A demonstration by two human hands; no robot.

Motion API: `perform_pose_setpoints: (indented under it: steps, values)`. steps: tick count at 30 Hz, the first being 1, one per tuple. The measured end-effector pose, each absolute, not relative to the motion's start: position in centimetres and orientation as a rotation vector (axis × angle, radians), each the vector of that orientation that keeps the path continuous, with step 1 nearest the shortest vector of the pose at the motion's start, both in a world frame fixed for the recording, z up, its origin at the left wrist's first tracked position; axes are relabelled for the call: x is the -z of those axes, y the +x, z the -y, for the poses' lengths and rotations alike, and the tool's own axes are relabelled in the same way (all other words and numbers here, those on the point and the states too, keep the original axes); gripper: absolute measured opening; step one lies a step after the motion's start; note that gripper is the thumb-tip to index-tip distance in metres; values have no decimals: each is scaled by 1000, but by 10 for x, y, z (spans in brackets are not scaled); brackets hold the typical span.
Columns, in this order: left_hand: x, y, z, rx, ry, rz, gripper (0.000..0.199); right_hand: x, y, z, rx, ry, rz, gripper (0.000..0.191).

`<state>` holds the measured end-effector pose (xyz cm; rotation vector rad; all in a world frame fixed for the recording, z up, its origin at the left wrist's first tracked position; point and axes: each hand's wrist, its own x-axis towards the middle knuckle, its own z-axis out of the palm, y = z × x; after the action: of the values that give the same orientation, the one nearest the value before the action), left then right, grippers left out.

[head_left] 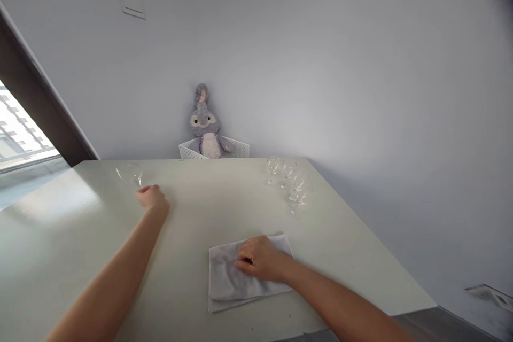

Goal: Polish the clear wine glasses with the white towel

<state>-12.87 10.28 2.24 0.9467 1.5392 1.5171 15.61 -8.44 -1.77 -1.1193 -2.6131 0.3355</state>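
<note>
Out at the far left of the table, my left hand is closed on the stem of a clear wine glass. The bowl of this glass points away from me, tilted to the left. Part of its stem and the foot are hidden by the hand, which is slightly blurred. My right hand rests in a loose fist on a folded grey cloth, fingers curled, with nothing visible in them. Wrinkles run across the cloth beside the fist.
Several clear stemmed glasses stand close together at the back right of the white table. Behind the far edge, a grey plush toy sits in a white perforated basket. Walls border the back and right; a window is at left.
</note>
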Motion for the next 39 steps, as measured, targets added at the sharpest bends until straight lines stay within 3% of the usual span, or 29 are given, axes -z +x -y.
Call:
perform_pose_setpoints:
  steps: [5,13,16,19,21,24,29,39]
  values:
    - [-13,-3,-99,-1127,907,-1250,38,13,156,85,-327,-1138,2619,32]
    - [-8,149,-91,-707,921,-869,86,15,157,86,-387,-1146,2566,30]
    - [-8,171,-101,-666,907,-859,76,18,157,86,-376,-1150,2551,31]
    - [-8,180,-110,-636,920,-849,47,18,158,86,-390,-1142,2537,33]
    - [-7,178,-113,-633,948,-865,31,17,160,86,-409,-1128,2536,33]
    - [-4,162,-112,-666,1014,-944,22,15,161,87,-425,-1109,2558,32]
    - [3,100,-106,-782,1195,-1121,21,13,161,86,-407,-1117,2596,31]
    - [4,-102,-70,-1017,1350,-1542,30,16,159,89,-415,-1126,2509,33]
